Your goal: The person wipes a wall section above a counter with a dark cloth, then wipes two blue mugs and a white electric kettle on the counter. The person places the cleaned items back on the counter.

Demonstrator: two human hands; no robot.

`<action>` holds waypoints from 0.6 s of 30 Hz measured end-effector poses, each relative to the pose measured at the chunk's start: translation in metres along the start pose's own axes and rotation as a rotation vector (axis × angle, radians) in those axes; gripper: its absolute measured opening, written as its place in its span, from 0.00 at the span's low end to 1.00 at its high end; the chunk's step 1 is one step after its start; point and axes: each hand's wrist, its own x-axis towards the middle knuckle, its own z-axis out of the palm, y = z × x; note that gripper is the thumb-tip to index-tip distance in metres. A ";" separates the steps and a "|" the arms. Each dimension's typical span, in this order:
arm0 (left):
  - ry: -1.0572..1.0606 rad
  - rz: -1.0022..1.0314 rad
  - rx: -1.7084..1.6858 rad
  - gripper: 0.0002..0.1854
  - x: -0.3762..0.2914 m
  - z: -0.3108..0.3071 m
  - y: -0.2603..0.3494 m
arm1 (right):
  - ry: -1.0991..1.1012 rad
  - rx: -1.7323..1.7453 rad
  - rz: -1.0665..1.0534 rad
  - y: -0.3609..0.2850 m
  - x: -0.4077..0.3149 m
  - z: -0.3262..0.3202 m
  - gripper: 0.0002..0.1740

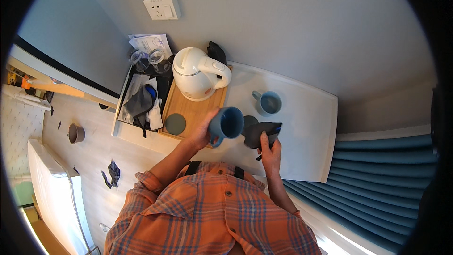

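My left hand holds a blue mug in front of the bamboo tray, its opening tilted up towards me. To its right, my right hand grips a dark grey cloth with a blue patch near its edge. Partly behind that cloth lies a round dark coaster. A second blue mug stands upright on the white tabletop, beyond my right hand. Another round coaster rests on the bamboo tray, left of the held mug.
A white electric kettle stands on the bamboo tray. Left of it, a black tray holds glasses, packets and a grey cloth. Walls border the table behind and at left; a blue curtain hangs at right. A bin stands on the floor.
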 end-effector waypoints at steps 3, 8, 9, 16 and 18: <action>-0.093 -0.125 0.153 0.36 0.004 0.022 -0.012 | -0.065 -0.028 -0.106 -0.002 -0.005 0.007 0.26; -0.104 -0.243 0.182 0.36 0.015 0.053 -0.028 | -0.007 -0.114 0.103 0.007 -0.011 -0.003 0.19; -0.108 -0.248 0.164 0.37 0.019 0.058 -0.031 | 0.003 -0.132 0.094 0.011 -0.010 -0.008 0.18; -0.149 -0.296 0.269 0.42 0.036 0.063 -0.051 | 0.238 -0.407 -0.051 0.039 -0.001 -0.055 0.11; -0.170 -0.234 0.331 0.40 0.034 0.056 -0.054 | 0.282 -0.412 -0.082 0.041 0.002 -0.069 0.11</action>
